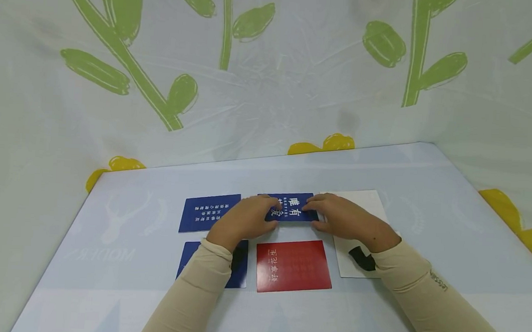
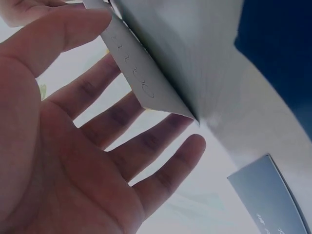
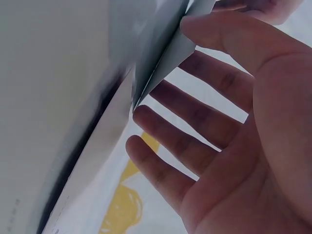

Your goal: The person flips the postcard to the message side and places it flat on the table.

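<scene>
Both hands hold a blue card (image 1: 290, 215) with white characters, one hand at each end. My left hand (image 1: 244, 219) grips the left end, its thumb on the near side and its fingers toward the far side. At the other end, the right hand (image 1: 351, 219) pinches the card in the same way. The left wrist view shows a pale face of the card (image 2: 139, 80) between thumb and fingers. In the right wrist view the card (image 3: 170, 61) appears as two thin layers with a dark gap.
A red card (image 1: 294, 268) lies on the table (image 1: 146, 290) nearer than the hands. Two more blue cards lie to the left, a back one (image 1: 195, 215) and a front one (image 1: 240, 272) partly behind the left sleeve. A white sheet (image 1: 359, 197) with a black shape lies under the right hand.
</scene>
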{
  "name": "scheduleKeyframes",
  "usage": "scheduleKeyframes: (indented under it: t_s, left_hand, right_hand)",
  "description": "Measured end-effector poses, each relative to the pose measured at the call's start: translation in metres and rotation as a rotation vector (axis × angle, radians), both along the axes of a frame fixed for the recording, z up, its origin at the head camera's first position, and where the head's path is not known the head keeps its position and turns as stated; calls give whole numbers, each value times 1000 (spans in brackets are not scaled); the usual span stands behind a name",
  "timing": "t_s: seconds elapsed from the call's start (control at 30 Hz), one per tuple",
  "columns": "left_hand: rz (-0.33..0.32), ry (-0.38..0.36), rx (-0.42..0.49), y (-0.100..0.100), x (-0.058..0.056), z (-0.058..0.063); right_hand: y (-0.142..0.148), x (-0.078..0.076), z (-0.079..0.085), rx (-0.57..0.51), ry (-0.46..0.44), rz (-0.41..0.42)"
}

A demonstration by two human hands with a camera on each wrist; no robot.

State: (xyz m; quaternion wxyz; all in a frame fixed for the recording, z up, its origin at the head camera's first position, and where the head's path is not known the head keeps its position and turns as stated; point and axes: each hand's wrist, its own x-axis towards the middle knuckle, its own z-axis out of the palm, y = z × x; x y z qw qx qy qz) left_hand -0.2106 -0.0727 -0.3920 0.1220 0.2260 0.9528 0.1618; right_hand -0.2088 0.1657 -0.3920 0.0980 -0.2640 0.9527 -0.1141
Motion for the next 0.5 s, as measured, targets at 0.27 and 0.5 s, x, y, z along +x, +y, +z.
scheduleKeyframes:
  t_s: [0.27,0.5]
  left_hand:
    - [0,-11,25,1,-1,3]
    - [20,-23,31,-1,-2,4]
  right_hand:
    - [-2,1,3,-7,4,-24]
    - [-4,1,5,-41,43,-20]
